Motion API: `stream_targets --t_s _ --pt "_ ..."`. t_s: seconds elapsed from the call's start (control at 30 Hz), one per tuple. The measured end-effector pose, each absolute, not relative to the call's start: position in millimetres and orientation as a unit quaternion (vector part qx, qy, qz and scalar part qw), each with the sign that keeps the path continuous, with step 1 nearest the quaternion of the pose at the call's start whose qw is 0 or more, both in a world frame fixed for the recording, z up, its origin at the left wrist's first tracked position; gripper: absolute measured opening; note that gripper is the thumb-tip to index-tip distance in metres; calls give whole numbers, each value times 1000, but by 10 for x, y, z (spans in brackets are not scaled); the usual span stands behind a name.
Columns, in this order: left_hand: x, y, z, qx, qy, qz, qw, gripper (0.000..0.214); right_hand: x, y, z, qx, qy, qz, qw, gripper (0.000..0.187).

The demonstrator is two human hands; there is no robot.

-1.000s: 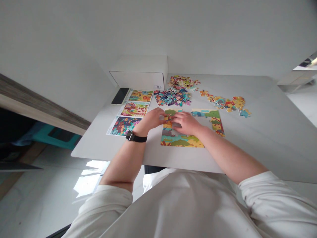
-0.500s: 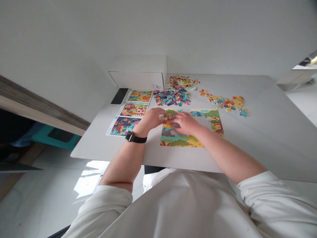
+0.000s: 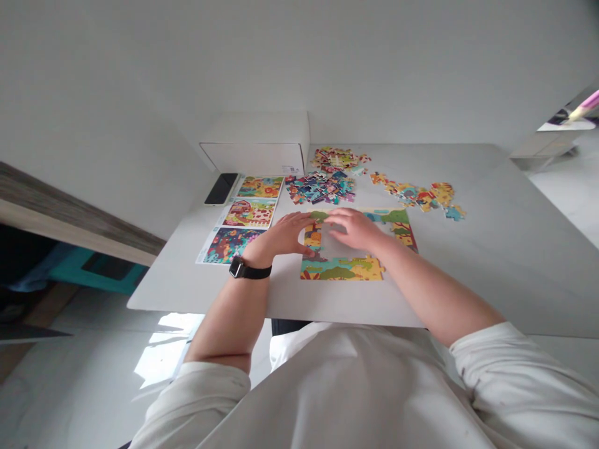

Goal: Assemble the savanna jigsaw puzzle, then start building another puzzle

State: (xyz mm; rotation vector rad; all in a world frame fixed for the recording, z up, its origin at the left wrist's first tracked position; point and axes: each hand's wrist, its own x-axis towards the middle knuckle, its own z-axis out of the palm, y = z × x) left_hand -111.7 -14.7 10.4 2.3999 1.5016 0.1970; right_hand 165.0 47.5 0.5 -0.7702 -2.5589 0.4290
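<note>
A partly joined jigsaw [image 3: 341, 269] lies on the white table [image 3: 491, 249] in front of me, its middle bare. My left hand [image 3: 283, 234], with a black watch on the wrist, rests flat at the jigsaw's left edge, fingers stretched and thumb apart. My right hand [image 3: 356, 228] lies over the jigsaw's upper left part, fingertips pressed down near the top edge. I see no piece held in either hand. The two hands almost touch.
Three heaps of loose pieces lie beyond the jigsaw: a blue heap [image 3: 319, 188], a yellow heap [image 3: 337, 159] and an orange heap [image 3: 421, 194]. A sheet of sample pictures [image 3: 243, 214], a black phone [image 3: 221, 188] and a white box [image 3: 257, 146] stand on the left.
Both hands have eased off the spot on the jigsaw's left side where they were pinched together. The left hand now lies flatter; the right has slid toward the top edge. My head has shifted slightly.
</note>
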Motion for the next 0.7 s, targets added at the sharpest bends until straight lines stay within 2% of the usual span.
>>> stream_targets --t_s 0.2,0.3,0.53,0.7 --pt "-963 -204 104 847 505 34 164 118 2166 776 384 -383 -861 133 307 32" --pt "-886 -236 101 840 515 -7 170 126 2439 766 546 -408 -848 121 315 32" --pt "-868 -236 135 834 525 -32 170 123 2717 273 406 -320 -919 178 148 34" --pt "-877 -216 165 828 532 -40 171 128 2696 74 233 -298 -929 204 89 35"
